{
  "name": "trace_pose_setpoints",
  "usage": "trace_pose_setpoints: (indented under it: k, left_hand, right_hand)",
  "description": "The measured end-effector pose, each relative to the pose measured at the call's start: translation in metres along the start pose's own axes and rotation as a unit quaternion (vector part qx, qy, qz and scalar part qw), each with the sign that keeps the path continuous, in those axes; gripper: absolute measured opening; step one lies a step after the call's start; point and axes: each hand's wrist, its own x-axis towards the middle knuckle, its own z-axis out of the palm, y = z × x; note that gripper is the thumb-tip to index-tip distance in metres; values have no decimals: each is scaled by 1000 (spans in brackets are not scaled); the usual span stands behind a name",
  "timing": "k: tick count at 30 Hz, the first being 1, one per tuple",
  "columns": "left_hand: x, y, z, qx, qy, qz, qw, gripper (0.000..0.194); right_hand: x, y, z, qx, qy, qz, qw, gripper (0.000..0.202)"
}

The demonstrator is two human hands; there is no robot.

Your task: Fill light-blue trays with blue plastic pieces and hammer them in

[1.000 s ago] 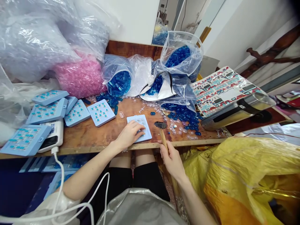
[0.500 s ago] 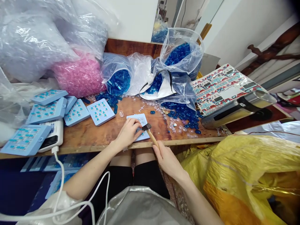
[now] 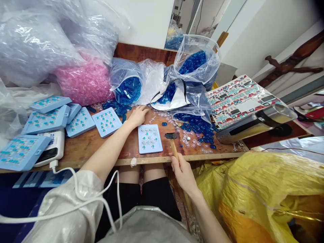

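My right hand (image 3: pixel 182 168) is wrapped round the wooden handle of a small hammer (image 3: pixel 174 143), whose dark head is over the table just right of a light blue plastic panel (image 3: pixel 150 148). That panel lies flat near the table's front edge, with several small clear and teal pieces set in it. Beyond it, my left hand (image 3: pixel 138 116) reaches to the small clear plastic pieces (image 3: pixel 159 114) in front of the bags. Its fingers are stretched forward and apart, touching down at the pieces; nothing shows in them.
More light blue panels (image 3: pixel 106 122) lie at the left, some stacked by a white power bank (image 3: pixel 54 148) with a cable. Bags of blue pieces (image 3: pixel 128 89) and pink pieces (image 3: pixel 84 79) line the back. At right stand a steel flask (image 3: pixel 255 125) and a yellow sack (image 3: pixel 273 189).
My left hand has left the blue panel and moved forward to the loose pieces. My right hand has drawn the hammer off the panel to the right, uncovering it.
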Motion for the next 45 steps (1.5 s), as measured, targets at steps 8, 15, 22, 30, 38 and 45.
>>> trace_pose_setpoints:
  k: [8,15,22,30,38,45]
  left_hand:
    - [-17,-7,-12,31,2,-31,999,16]
    - [-107,51,-52,-130,45,34,990,15]
    - [-145,72,-32,-96,45,67,992,17]
    - [-147,73,-27,-107,69,32,991,24]
    - [-151,75,-21,-141,85,14,986,37]
    - [-125,44,-39,-50,122,-21,991,32]
  right_hand:
    - [2,5,2,4,-5,14,1000,34]
    - [5,5,4,15,-5,4,1000,35]
    - [2,-3,9,15,-16,-2,1000,35]
    - [-12,-34,4,-8,-61,-71,996,31]
    - [-16,-46,4,-35,-79,-60,994,28]
    - [-6,-29,-1,21,5,-42,999,31]
